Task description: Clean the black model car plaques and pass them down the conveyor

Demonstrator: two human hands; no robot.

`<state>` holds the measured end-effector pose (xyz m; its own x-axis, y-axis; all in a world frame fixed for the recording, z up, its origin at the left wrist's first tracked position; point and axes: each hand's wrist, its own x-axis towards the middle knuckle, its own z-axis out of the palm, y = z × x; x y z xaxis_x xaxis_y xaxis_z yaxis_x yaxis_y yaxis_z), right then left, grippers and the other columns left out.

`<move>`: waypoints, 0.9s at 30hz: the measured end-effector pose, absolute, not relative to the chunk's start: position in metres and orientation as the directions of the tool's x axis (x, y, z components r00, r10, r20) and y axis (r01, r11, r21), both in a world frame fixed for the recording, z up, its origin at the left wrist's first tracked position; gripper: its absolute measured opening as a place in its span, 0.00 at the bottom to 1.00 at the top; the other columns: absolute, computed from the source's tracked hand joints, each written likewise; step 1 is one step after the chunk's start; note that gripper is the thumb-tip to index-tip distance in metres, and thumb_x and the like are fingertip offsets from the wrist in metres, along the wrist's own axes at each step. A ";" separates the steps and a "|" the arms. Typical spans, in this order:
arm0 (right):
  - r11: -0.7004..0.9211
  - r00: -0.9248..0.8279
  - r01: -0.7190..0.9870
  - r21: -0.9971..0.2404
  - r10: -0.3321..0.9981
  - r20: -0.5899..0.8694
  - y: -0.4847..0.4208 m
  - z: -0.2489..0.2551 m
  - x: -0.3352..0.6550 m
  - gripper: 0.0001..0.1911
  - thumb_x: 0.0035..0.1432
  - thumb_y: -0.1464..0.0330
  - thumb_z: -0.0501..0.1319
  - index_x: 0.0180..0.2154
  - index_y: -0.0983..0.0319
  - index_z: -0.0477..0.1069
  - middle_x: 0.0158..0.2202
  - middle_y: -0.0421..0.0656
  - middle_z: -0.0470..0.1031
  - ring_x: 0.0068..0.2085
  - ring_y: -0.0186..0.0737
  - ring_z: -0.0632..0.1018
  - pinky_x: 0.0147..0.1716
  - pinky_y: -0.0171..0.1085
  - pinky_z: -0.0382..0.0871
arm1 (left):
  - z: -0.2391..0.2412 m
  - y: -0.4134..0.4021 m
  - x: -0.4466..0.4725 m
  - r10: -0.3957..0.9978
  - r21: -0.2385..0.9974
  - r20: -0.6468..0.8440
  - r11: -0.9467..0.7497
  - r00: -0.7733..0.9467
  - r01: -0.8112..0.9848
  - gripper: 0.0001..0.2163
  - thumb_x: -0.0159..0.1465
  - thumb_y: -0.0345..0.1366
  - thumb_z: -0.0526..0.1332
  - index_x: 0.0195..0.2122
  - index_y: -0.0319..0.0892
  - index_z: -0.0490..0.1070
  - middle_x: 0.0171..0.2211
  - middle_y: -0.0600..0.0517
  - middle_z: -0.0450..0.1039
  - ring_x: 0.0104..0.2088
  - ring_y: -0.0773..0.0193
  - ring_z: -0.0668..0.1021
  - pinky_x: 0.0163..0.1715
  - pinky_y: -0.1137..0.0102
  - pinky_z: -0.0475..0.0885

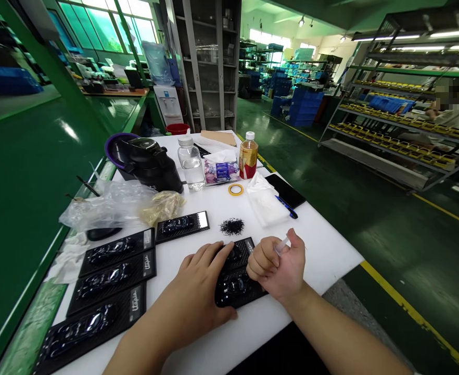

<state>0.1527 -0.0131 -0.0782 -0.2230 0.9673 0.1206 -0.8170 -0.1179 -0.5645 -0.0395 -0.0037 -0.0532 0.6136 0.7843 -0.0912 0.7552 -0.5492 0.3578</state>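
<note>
Bare left hand (200, 291) spreads over a black textured panel with a glossy raised shape (235, 286), its fingers at the panel's far side and its thumb by the near edge; the right hand (280, 260) is closed in a fist around a thin translucent white stick (281, 246), which shows between thumb and forefinger; its knuckles are just beside the panel's right end, and whether they touch it cannot be told; a second glossy bulge shows beyond the first, partly under the left fingers, and whether it belongs to a separate panel is unclear.

All this lies on a smooth white tabletop (323, 255); just beyond the hands sits a small loose heap of fine black shavings (232, 226); left of it lies a black panel with a white end patch (180, 225); further left, three black panels with pale lettering (112, 281) lie in a close row; beyond the heap are a flat yellow ring of tape (230, 190), folded white tissue (268, 205), a slim blue-and-black pen-like tool (287, 207) and a flat black rectangular slab (287, 190); crumpled clear plastic bags (108, 205) lie at the left, near a large black lidded flask (151, 166); a clear round-shouldered bottle (191, 166) stands upright beside the flask.
</note>
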 end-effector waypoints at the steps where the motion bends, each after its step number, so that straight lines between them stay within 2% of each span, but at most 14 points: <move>1: -0.114 -0.221 -0.818 -0.563 0.967 0.125 -0.013 -0.078 0.153 0.33 0.57 0.43 0.52 0.14 0.60 0.51 0.11 0.33 0.46 0.14 0.29 0.50 0.13 0.30 0.45 | -0.053 -0.004 -0.040 0.784 0.355 -0.094 -0.549 0.613 0.757 0.49 0.48 0.43 0.71 0.69 0.48 0.48 0.68 0.44 0.55 0.67 0.47 0.59 0.64 0.52 0.58; 24: -0.091 -0.232 -0.834 -0.544 0.953 0.196 -0.012 -0.082 0.152 0.32 0.58 0.44 0.52 0.14 0.59 0.53 0.11 0.33 0.47 0.14 0.29 0.50 0.14 0.32 0.45 | -0.056 -0.003 -0.040 0.789 0.345 -0.060 -0.558 0.611 0.755 0.48 0.47 0.41 0.72 0.68 0.48 0.51 0.67 0.44 0.58 0.66 0.45 0.62 0.63 0.51 0.61; 27: -0.022 -0.198 -0.804 -0.594 0.952 0.233 -0.014 -0.084 0.148 0.33 0.59 0.43 0.52 0.14 0.59 0.54 0.11 0.33 0.49 0.14 0.29 0.51 0.15 0.32 0.45 | -0.061 -0.001 -0.042 0.782 0.344 -0.036 -0.575 0.622 0.742 0.49 0.46 0.42 0.72 0.69 0.49 0.51 0.67 0.44 0.58 0.66 0.45 0.61 0.64 0.51 0.61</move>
